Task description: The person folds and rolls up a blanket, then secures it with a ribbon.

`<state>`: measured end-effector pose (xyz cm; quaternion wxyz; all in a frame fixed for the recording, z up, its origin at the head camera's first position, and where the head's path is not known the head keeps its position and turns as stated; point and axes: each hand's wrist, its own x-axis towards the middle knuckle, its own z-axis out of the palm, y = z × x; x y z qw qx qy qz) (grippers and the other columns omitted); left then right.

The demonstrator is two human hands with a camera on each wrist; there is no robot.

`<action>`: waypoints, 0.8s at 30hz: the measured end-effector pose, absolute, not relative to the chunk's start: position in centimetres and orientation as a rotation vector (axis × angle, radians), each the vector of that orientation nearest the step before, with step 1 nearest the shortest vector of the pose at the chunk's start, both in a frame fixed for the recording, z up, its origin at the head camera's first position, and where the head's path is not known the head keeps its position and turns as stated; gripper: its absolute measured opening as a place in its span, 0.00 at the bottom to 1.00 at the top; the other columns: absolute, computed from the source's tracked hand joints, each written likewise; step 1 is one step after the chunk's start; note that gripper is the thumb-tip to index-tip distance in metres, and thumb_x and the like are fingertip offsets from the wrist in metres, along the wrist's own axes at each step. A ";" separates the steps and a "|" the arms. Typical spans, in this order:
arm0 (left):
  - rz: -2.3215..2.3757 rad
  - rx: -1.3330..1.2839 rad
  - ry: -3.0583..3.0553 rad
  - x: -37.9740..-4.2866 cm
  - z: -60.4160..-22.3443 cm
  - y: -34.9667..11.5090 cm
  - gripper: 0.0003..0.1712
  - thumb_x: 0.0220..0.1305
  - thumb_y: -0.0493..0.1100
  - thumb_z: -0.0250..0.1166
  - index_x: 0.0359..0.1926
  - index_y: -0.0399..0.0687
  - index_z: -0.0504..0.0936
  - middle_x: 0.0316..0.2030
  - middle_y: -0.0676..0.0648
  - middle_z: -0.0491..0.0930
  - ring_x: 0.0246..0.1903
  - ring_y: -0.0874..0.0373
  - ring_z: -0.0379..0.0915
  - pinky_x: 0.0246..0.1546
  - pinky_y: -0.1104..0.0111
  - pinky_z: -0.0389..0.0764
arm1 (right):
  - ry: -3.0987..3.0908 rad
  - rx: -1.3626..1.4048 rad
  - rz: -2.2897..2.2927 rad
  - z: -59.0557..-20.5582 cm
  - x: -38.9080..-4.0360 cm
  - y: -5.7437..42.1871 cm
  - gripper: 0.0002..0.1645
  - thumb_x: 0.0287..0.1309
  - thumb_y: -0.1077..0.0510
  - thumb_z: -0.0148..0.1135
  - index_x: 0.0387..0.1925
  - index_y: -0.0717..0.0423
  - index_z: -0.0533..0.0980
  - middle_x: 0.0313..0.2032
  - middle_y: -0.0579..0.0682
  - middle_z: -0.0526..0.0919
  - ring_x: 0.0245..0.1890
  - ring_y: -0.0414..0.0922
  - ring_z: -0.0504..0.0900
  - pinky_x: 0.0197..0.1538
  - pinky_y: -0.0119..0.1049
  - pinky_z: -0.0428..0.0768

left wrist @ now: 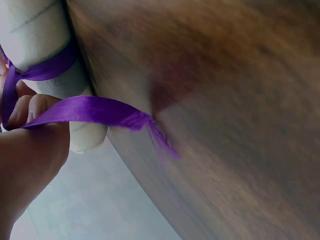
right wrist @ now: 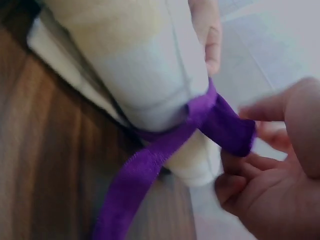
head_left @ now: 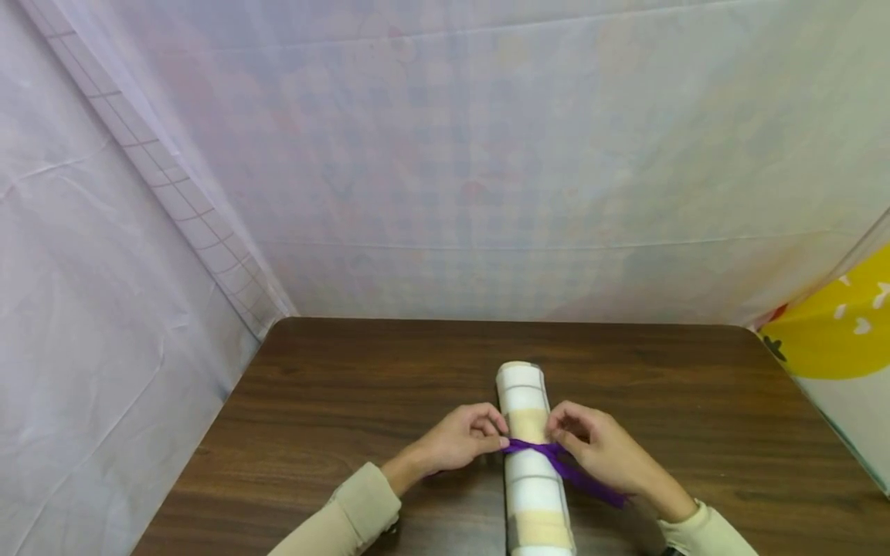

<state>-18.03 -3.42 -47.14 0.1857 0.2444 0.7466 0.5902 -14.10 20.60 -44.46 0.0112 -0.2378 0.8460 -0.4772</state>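
A rolled cloth [head_left: 531,486], white and pale yellow with thin grey lines, lies lengthwise on the table. Around its middle runs a purple ribbon [head_left: 531,446], crossed on top. From the left side, my left hand [head_left: 462,439] pinches the ribbon between thumb and fingers; a frayed ribbon tail [left wrist: 95,110] hangs past the fingers in the left wrist view. My right hand [head_left: 601,448] is at the roll's right side, its fingers curled about a short ribbon loop [right wrist: 232,130]. A longer ribbon tail [right wrist: 127,190] trails over the table under that hand.
The dark wooden table [head_left: 361,363] has a straight far edge and rounded corners. Pale curtains [head_left: 445,154] hang behind it and at the left. A yellow patterned cloth [head_left: 841,332] hangs beyond the right edge.
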 end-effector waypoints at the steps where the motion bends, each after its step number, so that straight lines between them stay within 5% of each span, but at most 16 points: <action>1: 1.663 0.692 2.101 -18.0 -47.1 -3.4 0.08 0.56 0.36 0.66 0.36 0.43 0.77 0.23 0.50 0.78 0.21 0.54 0.70 0.17 0.74 0.68 | 2.664 -0.755 -1.431 -44.3 -14.1 20.8 0.03 0.60 0.62 0.59 0.34 0.51 0.73 0.28 0.48 0.79 0.27 0.42 0.79 0.30 0.32 0.77; 24: 1.622 0.684 2.148 -18.4 -47.1 -3.7 0.08 0.56 0.38 0.66 0.37 0.44 0.78 0.26 0.45 0.79 0.21 0.56 0.68 0.18 0.75 0.67 | 2.409 -0.973 -1.543 -43.8 -15.0 23.8 0.09 0.58 0.64 0.60 0.28 0.54 0.68 0.17 0.47 0.67 0.18 0.32 0.66 0.18 0.33 0.66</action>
